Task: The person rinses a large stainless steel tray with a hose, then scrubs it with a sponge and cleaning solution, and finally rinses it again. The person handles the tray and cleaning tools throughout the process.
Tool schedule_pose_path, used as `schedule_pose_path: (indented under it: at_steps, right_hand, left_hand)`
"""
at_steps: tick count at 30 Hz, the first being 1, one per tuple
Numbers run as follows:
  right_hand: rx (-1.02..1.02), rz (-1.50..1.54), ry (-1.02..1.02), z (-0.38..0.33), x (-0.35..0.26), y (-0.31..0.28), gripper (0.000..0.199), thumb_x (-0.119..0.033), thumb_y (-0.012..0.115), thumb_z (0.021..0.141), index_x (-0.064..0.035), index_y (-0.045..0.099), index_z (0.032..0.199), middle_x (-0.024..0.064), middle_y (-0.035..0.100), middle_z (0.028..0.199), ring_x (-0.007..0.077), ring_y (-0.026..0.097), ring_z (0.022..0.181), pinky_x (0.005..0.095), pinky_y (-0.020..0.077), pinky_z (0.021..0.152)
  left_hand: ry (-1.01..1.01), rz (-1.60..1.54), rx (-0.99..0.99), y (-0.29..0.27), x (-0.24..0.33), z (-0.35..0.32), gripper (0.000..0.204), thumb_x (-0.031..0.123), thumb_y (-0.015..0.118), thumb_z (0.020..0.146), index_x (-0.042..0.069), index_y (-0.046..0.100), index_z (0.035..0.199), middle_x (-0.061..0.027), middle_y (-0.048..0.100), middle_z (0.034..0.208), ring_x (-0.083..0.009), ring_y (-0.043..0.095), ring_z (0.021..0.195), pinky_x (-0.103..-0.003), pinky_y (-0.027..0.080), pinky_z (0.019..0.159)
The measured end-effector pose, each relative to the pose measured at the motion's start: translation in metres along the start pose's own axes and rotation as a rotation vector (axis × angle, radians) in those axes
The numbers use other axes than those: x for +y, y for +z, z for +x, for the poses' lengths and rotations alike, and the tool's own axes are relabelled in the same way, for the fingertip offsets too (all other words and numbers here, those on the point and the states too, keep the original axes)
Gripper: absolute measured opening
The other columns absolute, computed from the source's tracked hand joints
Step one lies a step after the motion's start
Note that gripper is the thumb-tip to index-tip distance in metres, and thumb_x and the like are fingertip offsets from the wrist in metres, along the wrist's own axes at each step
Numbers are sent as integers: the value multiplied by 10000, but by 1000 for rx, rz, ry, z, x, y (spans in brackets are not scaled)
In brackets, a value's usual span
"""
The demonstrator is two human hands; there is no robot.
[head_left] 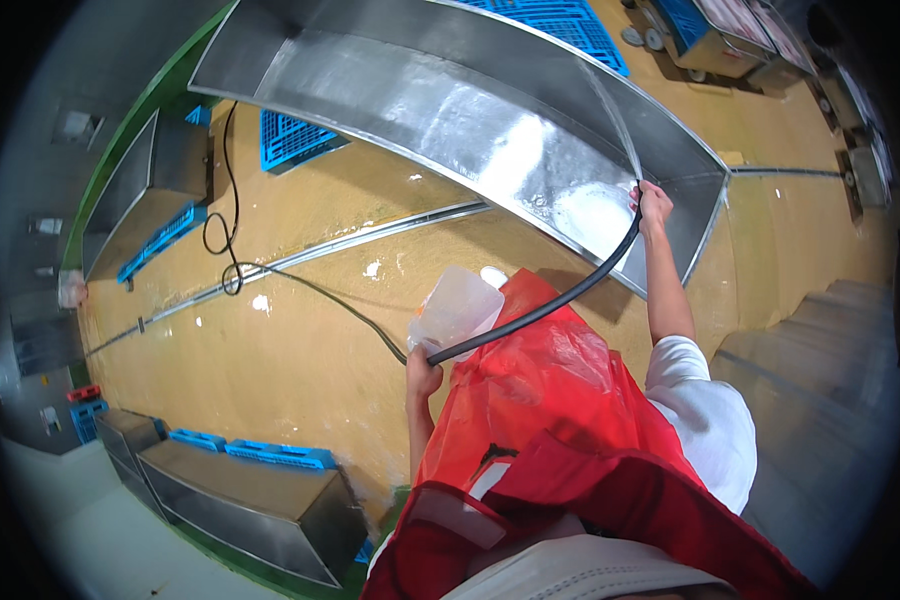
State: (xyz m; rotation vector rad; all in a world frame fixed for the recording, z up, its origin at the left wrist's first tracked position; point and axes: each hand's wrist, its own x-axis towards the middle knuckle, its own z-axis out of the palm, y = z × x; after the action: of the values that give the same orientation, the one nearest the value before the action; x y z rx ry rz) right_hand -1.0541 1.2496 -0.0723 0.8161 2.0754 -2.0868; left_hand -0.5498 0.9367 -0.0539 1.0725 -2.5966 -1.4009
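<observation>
My right hand (654,205) is closed round the end of a black hose (560,300), over the right end of a long stainless steel trough (410,90). A jet of water (615,115) leaves the hose toward the trough's far wall, and foamy water lies on the bottom below. Farther back along the hose, my left hand (423,375) grips it at waist height, in front of my red apron (550,380). A translucent plastic container (457,310) hangs right at my left hand; its handle is hidden, so how it is held I cannot tell.
The hose trails in loops over the wet yellow floor (300,370), across a metal drain channel (370,237). Blue pallets (295,138) lie by the trough. Other steel troughs (240,480) stand at left and lower left. Wheeled carts (715,40) are at upper right.
</observation>
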Motion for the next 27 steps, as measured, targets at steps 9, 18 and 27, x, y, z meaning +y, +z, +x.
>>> schedule_pose_path:
  at_steps: [9,18,27]
  right_hand:
    - [236,24,7,-26,46,-244,143,-111,610,916,0,640,1000,95,660,786,147,641,602,278,505,485]
    - [351,117,-24,-56,50,-457,143,-127,611,927,2,639,982,83,653,775,147,634,600,274,503,473]
    - [222,-40,48,-51,19,-450,166,-128,584,942,9,626,1025,96,659,807,142,631,611,262,480,471]
  left_hand:
    - [270,103,-49,63,20,-81,277,-86,505,669,15,624,898,-237,655,888,-440,619,903,-481,488,767]
    - [307,125,-169,119,69,-168,160,42,591,693,19,609,850,-228,646,855,-440,599,886,-511,457,793]
    - [223,81,-231,142,115,-190,211,33,565,701,20,628,903,-228,652,876,-445,597,914,-498,464,800]
